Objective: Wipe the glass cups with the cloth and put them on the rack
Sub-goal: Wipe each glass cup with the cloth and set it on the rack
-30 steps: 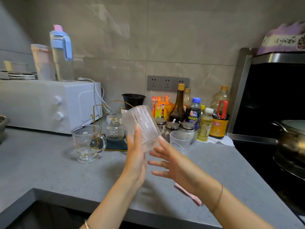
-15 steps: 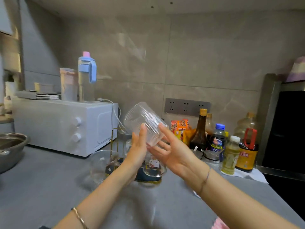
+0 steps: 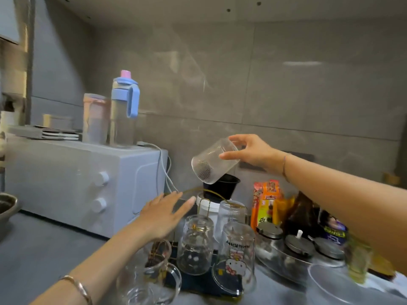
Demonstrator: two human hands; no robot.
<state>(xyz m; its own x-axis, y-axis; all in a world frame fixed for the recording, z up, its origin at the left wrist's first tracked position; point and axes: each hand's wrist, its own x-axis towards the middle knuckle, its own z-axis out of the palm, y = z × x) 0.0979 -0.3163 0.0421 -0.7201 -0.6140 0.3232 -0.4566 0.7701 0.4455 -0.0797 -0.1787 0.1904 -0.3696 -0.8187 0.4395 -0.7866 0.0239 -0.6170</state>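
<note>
**Ribbed cup [image 3: 212, 165] held over the rack [image 3: 195, 285]**

At 6 o'clock the rack carries upturned glasses [image 3: 195, 245]. My left hand [image 3: 163, 216] lies flat-fingered, holding nothing, beside its gold wire. Farther off, at 12 o'clock, my right hand [image 3: 248, 153] grips the tilted cup.

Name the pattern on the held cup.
The cup is clear glass with fine lengthwise ribs; head view.

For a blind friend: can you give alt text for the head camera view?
A person's right hand holds a ribbed glass cup, tilted mouth-down, above a gold wire rack where a Hello Kitty glass and others stand upside down. The open left hand reaches toward the rack; a white oven stands left.
</note>
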